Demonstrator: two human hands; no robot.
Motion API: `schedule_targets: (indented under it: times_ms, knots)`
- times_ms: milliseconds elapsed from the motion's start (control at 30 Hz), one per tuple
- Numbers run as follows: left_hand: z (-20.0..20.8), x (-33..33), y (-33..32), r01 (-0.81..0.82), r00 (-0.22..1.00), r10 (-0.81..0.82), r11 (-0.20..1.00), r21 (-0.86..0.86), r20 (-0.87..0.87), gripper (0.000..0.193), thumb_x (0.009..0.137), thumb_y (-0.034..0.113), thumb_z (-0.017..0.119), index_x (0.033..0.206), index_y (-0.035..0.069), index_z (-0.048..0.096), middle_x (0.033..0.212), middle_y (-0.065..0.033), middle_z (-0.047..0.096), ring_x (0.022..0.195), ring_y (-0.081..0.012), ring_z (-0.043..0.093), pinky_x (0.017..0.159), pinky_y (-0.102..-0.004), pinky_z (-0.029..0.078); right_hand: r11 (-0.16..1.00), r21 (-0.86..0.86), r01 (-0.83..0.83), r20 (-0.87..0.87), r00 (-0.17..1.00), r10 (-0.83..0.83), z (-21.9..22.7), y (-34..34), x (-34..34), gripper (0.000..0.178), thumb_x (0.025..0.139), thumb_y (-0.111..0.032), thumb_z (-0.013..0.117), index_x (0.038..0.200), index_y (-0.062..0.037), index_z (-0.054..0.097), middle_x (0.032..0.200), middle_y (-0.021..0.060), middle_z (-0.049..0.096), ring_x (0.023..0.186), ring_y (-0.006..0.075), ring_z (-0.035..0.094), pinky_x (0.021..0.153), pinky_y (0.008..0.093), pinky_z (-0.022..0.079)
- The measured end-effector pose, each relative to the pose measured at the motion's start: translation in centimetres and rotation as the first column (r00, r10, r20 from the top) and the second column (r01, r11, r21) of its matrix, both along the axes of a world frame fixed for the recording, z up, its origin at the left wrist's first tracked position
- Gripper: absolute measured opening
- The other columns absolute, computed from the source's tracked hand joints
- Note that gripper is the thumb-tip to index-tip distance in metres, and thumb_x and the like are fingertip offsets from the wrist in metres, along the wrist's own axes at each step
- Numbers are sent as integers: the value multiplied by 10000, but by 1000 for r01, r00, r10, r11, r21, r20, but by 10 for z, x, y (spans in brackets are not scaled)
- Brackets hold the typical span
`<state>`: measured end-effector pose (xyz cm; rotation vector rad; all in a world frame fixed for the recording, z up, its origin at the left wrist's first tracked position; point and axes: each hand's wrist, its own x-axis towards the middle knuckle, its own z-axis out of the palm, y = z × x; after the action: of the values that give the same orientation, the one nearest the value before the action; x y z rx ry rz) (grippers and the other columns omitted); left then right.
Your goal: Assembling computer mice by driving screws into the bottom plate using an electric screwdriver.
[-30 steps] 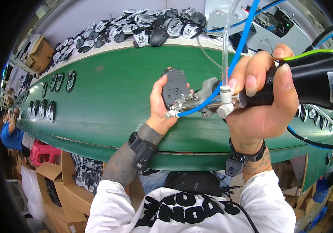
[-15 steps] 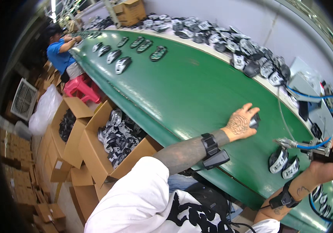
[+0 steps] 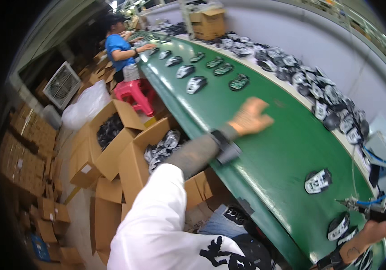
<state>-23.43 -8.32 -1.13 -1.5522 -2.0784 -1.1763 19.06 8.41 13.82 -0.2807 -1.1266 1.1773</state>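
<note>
My left hand [image 3: 250, 118] hovers over the green conveyor belt [image 3: 287, 153], blurred by motion, its fingers apart with nothing seen in them. To its right a grey-and-black computer mouse shell [image 3: 317, 181] lies alone on the belt. At the right edge my right hand [image 3: 384, 227] is wrapped round a dark power screwdriver [image 3: 375, 210], whose metal nose points left above the belt. Below that nose lie two more mouse shells [image 3: 338, 226], partly hidden by my right forearm. Farther up the belt, grey mouse shells [image 3: 196, 84] and mouse bases with green circuit boards [image 3: 239, 82] form two rows.
Heaped mouse parts [image 3: 328, 92] line the white ledge beyond the belt. Blue hoses [image 3: 384, 161] run to the screwdriver. Left of the belt stand open cartons [image 3: 132, 159] of parts, a pink stool [image 3: 134, 95] and a person in blue [image 3: 117, 45] working at the belt.
My left hand has let go of a mouse shell, which now lies on the belt, and moved away leftward. The view has swung left; my right hand still holds the screwdriver.
</note>
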Motion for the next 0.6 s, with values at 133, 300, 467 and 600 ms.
schedule_targets:
  times_ms: [133, 300, 467, 600]
  knots:
    - [-9, -165, -94, -649, 726, 613, 760, -17, -312, 610, 642, 316, 699, 1116, 1, 481, 1135, -230, 473, 1073, -392, 424, 925, -457, 353, 983, -5, 182, 80, 980, -181, 10, -15, -29, 386, 938, -203, 347, 1201, 77, 381, 1221, 175, 445, 1169, 237, 410, 1001, 358, 321]
    - [-9, -223, -110, -713, 640, 754, 511, -481, -148, 836, 637, 561, 666, 1342, 227, 365, 1357, -189, 339, 1284, -379, 258, 1058, -437, 218, 966, 55, 253, 67, 964, -256, 18, -17, -37, 449, 940, -225, 308, 1227, 106, 404, 1294, 173, 413, 1239, 239, 356, 1077, 386, 219]
    - [-3, -231, -85, -640, 729, 683, 655, -401, -49, 609, 724, 513, 613, 1206, 153, 521, 1110, -206, 529, 1089, -327, 480, 918, -360, 403, 904, 91, 417, -33, 909, -416, 21, -16, -46, 397, 839, -184, 525, 1132, 81, 481, 1184, 205, 515, 1139, 276, 475, 994, 405, 323]
    - [14, -181, 6, -517, 855, 504, 807, -286, -123, 527, 738, 515, 611, 1152, 192, 567, 1027, -216, 531, 982, -328, 518, 869, -366, 426, 867, 107, 487, -23, 873, -487, 20, -20, -57, 459, 829, -196, 546, 1195, 63, 444, 1224, 214, 483, 1171, 288, 444, 1018, 417, 298]
